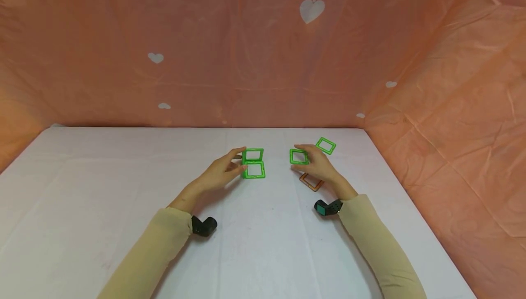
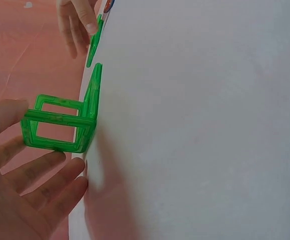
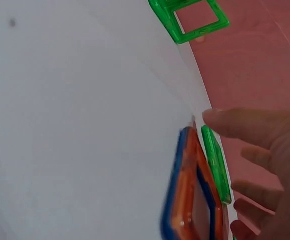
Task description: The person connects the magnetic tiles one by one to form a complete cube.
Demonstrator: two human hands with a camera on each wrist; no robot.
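My left hand (image 1: 222,170) holds several joined green square magnetic tiles (image 2: 54,118). In the left wrist view its thumb rests on one edge, with fingers along the opposite side. Some joined tiles stand at an angle to each other. My right hand (image 1: 316,162) spreads thumb and fingers around a single green square magnetic tile (image 1: 299,163); whether they touch it is hard to tell. That tile (image 3: 216,165) looks flat near the table surface. Close below the right hand lies an orange square tile (image 1: 305,181), partly covered; the right wrist view shows blue (image 3: 171,200) along its edge.
Another green square tile (image 1: 326,152) lies beyond the right hand. White cloth covers the table (image 1: 263,244). An orange curtain (image 1: 230,61) with white hearts hangs behind the table and on the right. A wrist camera (image 1: 204,227) sits at the left sleeve, another (image 1: 327,207) at the right.
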